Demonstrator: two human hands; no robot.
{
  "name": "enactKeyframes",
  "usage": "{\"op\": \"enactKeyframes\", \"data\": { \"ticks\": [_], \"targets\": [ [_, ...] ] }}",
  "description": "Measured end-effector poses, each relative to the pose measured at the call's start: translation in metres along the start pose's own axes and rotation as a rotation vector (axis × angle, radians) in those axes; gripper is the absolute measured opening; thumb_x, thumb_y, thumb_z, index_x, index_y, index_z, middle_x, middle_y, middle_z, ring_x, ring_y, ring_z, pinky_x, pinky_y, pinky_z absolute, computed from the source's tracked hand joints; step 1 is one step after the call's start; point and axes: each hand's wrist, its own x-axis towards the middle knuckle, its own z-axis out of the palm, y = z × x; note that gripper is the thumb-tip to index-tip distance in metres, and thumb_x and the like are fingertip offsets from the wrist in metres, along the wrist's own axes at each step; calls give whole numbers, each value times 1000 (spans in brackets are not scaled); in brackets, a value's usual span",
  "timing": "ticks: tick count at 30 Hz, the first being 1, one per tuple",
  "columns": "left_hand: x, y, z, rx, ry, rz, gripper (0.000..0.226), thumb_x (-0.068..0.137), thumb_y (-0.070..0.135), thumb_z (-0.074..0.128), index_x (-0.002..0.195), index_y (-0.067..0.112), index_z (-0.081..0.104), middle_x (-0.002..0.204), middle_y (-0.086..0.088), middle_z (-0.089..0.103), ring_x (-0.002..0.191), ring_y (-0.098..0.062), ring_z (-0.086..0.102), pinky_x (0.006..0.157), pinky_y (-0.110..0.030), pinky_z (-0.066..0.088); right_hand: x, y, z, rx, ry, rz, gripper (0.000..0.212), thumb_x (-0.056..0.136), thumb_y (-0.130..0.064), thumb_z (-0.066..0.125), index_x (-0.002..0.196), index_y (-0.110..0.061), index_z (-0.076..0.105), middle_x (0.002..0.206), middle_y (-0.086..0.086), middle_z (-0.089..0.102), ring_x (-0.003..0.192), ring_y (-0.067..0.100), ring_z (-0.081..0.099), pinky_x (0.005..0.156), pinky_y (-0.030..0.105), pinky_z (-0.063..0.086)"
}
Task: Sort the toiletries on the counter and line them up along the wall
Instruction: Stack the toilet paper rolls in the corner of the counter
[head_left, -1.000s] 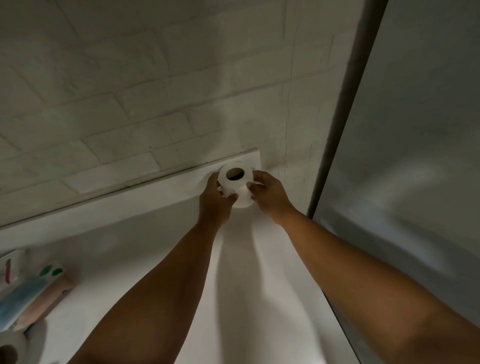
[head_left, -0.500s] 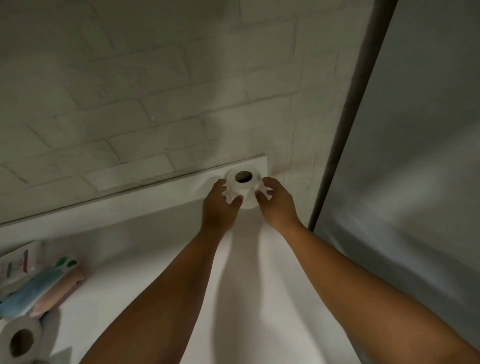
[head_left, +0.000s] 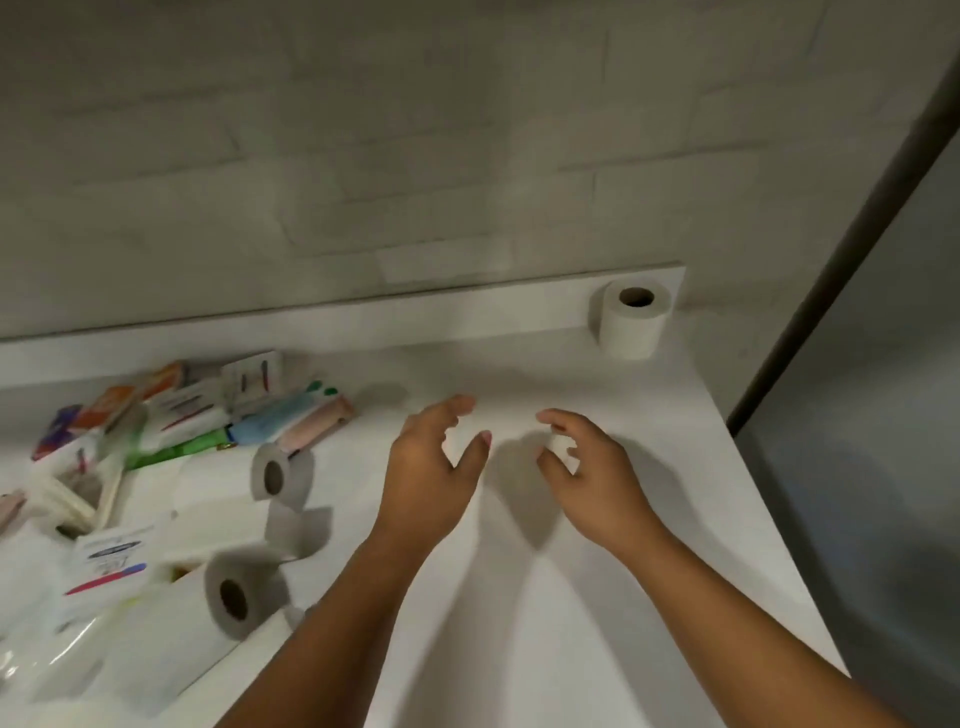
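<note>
A white toilet roll (head_left: 632, 323) stands upright in the far right corner of the white counter (head_left: 519, 597), against the ledge along the wall. My left hand (head_left: 434, 467) and my right hand (head_left: 584, 467) hover over the middle of the counter, both empty with fingers apart. Two more toilet rolls lie on their sides at the left: one (head_left: 278, 475) mid-counter and one (head_left: 236, 592) nearer me. A heap of toothpaste tubes and small boxes (head_left: 208, 415) lies at the left, blurred.
A raised white ledge (head_left: 415, 317) runs along the pale brick wall (head_left: 415, 130). A grey panel with a dark frame (head_left: 857, 364) borders the counter's right edge. Clear plastic wrapping (head_left: 62, 649) lies at the near left.
Both hands let go of the roll in the corner and pulled back toward me. The view swung left and down, bringing the heap of toiletries into sight.
</note>
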Motion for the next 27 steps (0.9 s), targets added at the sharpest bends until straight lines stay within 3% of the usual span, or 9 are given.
{"op": "enactKeyframes", "data": {
  "ticks": [4, 9, 16, 20, 22, 24, 27],
  "targets": [
    [-45, -39, -68, 75, 46, -47, 36, 91, 30, 70, 126, 32, 61, 116, 26, 57, 116, -5, 56, 100, -33, 50, -33, -24, 55, -2, -100, -46, 36, 93, -24, 62, 127, -36, 56, 128, -27, 55, 123, -7, 48, 108, 29, 42],
    [-92, -84, -154, 136, 69, -102, 38, 92, 28, 70, 129, 29, 61, 115, 24, 52, 117, -8, 53, 98, -27, 45, -64, -66, 137, -56, -221, -112, 33, 93, -31, 62, 125, -37, 57, 127, -28, 55, 122, -9, 47, 108, 25, 40],
    [-139, -170, -232, 248, 86, -134, 36, 88, 25, 73, 122, 26, 63, 118, 18, 59, 111, -3, 48, 100, -25, 40, -94, -109, 236, -195, -332, -162, 39, 92, -36, 63, 130, -32, 56, 131, -18, 57, 121, 1, 51, 104, 19, 39],
    [-155, -204, -253, 276, 39, -193, 40, 87, 33, 74, 124, 25, 62, 127, 9, 58, 123, -12, 48, 104, -24, 37, -103, -119, 276, -304, -365, -141, 47, 91, -43, 61, 134, -28, 52, 131, -13, 58, 120, 7, 53, 102, 27, 44],
    [-160, -214, -256, 256, 26, -238, 44, 86, 40, 75, 124, 23, 61, 127, 6, 55, 120, -13, 52, 99, -24, 43, -107, -123, 289, -324, -376, -127, 49, 89, -44, 61, 135, -32, 50, 125, -13, 61, 116, 8, 56, 99, 30, 47],
    [-162, -219, -259, 175, -12, -320, 43, 85, 47, 72, 122, 27, 59, 120, 9, 57, 103, -10, 61, 85, -24, 53, -109, -128, 299, -311, -376, -110, 48, 90, -40, 62, 135, -32, 48, 120, -13, 64, 111, 8, 59, 94, 30, 50],
    [-161, -220, -261, 11, -41, -391, 34, 89, 45, 69, 117, 30, 57, 92, 10, 68, 75, 1, 65, 60, -10, 45, -112, -135, 308, -243, -354, -66, 47, 91, -33, 63, 136, -30, 47, 116, -13, 65, 106, 6, 61, 93, 26, 51]
  ]
}}
